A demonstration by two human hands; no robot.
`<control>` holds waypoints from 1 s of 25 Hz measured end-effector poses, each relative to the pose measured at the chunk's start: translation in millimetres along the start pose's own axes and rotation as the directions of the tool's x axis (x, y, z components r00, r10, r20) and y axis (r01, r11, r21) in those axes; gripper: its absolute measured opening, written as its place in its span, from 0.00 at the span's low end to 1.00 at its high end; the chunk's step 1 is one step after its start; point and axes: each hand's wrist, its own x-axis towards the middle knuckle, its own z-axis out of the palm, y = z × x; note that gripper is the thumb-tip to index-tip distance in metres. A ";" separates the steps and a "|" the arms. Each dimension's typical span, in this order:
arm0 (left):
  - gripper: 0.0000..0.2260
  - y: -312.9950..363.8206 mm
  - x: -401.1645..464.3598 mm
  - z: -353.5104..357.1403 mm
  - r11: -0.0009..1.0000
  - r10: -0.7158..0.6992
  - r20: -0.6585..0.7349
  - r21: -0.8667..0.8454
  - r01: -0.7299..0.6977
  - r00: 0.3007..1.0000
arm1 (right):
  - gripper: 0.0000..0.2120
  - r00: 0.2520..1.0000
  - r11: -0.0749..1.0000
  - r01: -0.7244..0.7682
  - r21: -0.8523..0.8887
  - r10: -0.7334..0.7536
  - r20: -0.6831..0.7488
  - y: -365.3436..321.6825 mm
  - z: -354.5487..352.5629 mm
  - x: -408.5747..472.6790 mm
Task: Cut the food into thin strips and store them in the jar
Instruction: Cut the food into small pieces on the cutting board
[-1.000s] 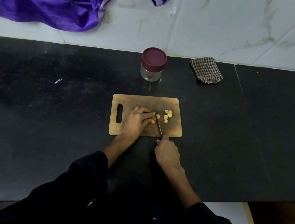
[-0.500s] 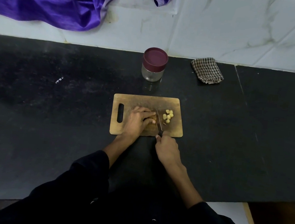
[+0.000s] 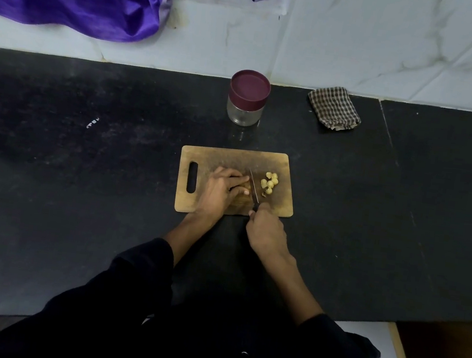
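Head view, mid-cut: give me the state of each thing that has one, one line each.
Clear glass jar: upright behind the board, maroon lid on, looks empty.
Wooden cutting board: flat on the black counter.
Small dark-handled knife: gripped, blade down beside the fingertips.
Pale yellow cut pieces: piled right of the blade.
Left hand: curled over uncut food, mostly hidden.
Right hand: grips the knife.
Checked cloth: folded.

We take this for a home kitchen. We see a long black speckled stone counter (image 3: 79, 189) set against a wall of white marble-veined tiles (image 3: 395, 34), a worn rectangular wooden chopping board with a handle slot (image 3: 231, 157), a clear glass jar with a maroon lid (image 3: 247, 98), and a folded brown-and-cream checked dishcloth (image 3: 334, 107) by the wall.
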 end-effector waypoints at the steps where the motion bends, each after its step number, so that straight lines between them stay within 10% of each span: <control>1: 0.14 0.4 -0.3 0.1 1.000 0.002 0.000 0.000 -0.002 1.000 | 0.10 1.000 1.000 -0.003 -0.005 0.003 -0.005 -2.8 0.1 1.2; 25: 0.14 4.1 2.4 -5.8 1.000 -0.026 0.037 -0.017 0.026 0.999 | 0.12 0.998 0.999 -0.017 0.041 0.020 -0.065 21.4 -15.8 7.0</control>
